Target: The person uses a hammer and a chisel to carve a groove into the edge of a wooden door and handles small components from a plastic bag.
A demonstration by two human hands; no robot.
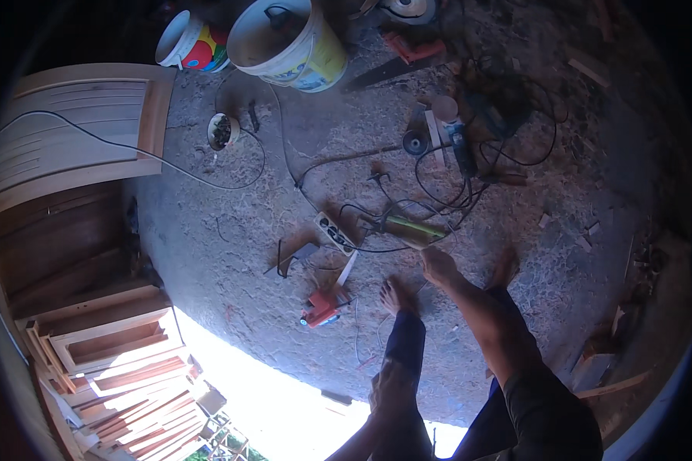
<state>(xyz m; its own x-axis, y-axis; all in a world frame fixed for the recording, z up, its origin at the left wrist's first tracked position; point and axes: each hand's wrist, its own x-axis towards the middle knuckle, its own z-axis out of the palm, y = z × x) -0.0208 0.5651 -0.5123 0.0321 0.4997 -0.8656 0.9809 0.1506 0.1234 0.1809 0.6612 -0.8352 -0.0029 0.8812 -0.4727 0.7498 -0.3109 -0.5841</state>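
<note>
My right hand [440,266] reaches low over the floor with its fingers closed. A pale, narrow piece seems to run from it toward the power strip; its kind is too blurred to name. Right beside that lies a yellow-green bar-shaped thing [415,226], among black cables. My left hand [390,386] rests against my left leg near the knee, and its fingers do not show clearly. A white power strip [334,233] with dark sockets lies left of the right hand. Closer to my left foot is a red hand tool [324,307].
An angle grinder [459,146] lies among tangled cords. Farther off are a red-handled saw [407,58], a large bucket [304,58] and a smaller colourful bucket [200,44]. A small tub [223,132] holds dark bits. Wooden door panels [152,115] and stacked strips [150,419] stand left.
</note>
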